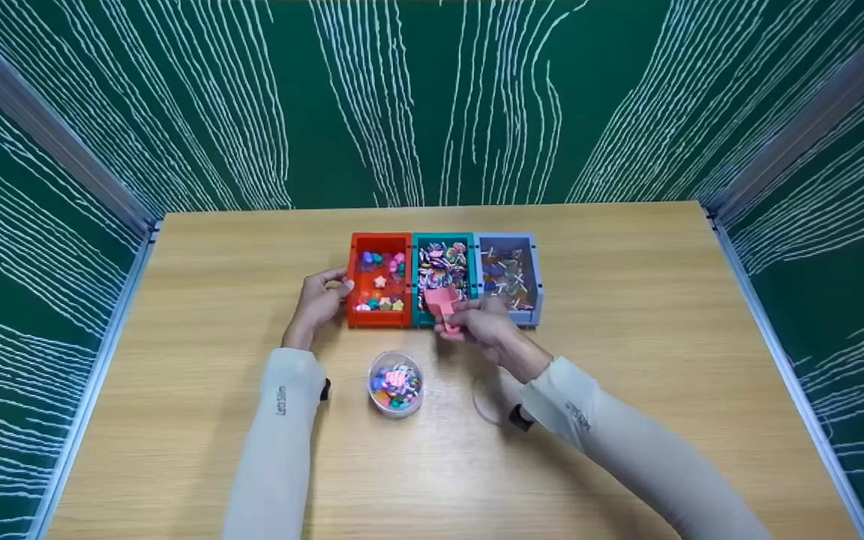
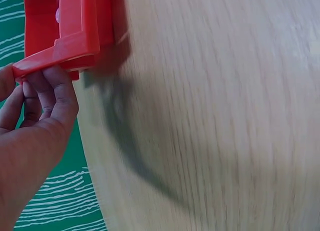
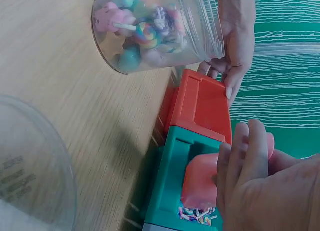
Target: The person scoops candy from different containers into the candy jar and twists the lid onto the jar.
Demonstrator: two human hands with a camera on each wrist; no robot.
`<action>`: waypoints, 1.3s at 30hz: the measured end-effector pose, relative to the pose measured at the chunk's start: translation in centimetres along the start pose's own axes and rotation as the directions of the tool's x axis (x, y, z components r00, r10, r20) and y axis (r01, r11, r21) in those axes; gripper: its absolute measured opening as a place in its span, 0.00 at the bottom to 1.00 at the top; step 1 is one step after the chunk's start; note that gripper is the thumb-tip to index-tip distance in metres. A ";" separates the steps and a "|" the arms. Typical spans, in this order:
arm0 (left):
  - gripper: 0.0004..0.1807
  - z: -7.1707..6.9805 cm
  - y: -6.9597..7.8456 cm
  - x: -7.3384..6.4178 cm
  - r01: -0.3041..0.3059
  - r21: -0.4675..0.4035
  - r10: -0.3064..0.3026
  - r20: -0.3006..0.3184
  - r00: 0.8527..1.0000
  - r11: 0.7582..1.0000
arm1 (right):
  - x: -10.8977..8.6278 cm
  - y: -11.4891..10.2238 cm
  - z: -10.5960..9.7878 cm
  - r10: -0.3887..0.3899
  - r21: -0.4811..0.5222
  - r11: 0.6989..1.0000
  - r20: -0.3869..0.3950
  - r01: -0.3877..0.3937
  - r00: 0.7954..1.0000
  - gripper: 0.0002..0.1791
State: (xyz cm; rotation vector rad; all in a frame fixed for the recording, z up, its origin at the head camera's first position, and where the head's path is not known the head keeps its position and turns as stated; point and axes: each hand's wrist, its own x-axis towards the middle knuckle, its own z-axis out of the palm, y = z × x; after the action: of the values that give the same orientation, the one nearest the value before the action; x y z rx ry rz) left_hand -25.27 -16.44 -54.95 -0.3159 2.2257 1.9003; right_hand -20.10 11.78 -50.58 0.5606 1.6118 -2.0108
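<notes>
Pink scoop [image 1: 442,298] is gripped at its handle by the curled fingers of the right hand [image 1: 488,328], its bowl being held over the near end of the teal bin [image 3: 172,148], in the middle of the row. Small lollipop pieces [image 1: 441,257] are seen in that bin; whether any are carried in the bowl cannot be told. The left rim of the red bin [image 1: 379,322] is pinched between the thumb and fingers of the left hand [image 1: 319,301]. At the row's right end, the lavender bin [image 1: 538,307] is partly covered by the right hand in the head view.

Nearer, a clear jar [image 3: 195,28] with mixed pieces inside is stood uncapped on the wooden table [image 1: 192,337], left of a clear round lid [image 3: 35,141], which is partly hidden by the right forearm.

Several mishaps may be judged possible. Pieces could be spilled over the teal bin's near wall if the scoop were tilted or knocked against it. The row could be skewed if the red bin were pulled by the left hand. Since the jar looks well filled, pieces could be rolled off its heap by a hasty pour, and the lid could be brushed aside by the low right forearm.
</notes>
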 end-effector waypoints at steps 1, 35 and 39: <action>0.21 0.0 0.0 0.0 -0.007 0.002 0.007 -0.004 1.000 1.000 | -0.1 0.0 -0.1 0.007 -0.007 1.000 0.003 -0.007 1.000 0.20; 0.24 0.3 -0.2 0.0 0.032 0.003 -0.033 0.051 0.998 0.999 | 1.9 0.3 1.5 -0.107 0.010 0.994 -0.126 0.109 0.986 0.16; 0.25 -0.2 -0.4 -0.1 0.056 -0.005 -0.056 0.052 0.997 0.998 | 2.2 2.0 2.2 -0.158 -0.009 0.987 -0.137 0.158 0.978 0.20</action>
State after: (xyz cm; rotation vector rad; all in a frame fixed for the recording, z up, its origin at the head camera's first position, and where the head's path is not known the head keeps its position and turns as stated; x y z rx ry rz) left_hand -25.04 -16.64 -55.24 -0.3226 2.1551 1.8655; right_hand -20.58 9.05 -53.00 0.5999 1.7863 -2.1288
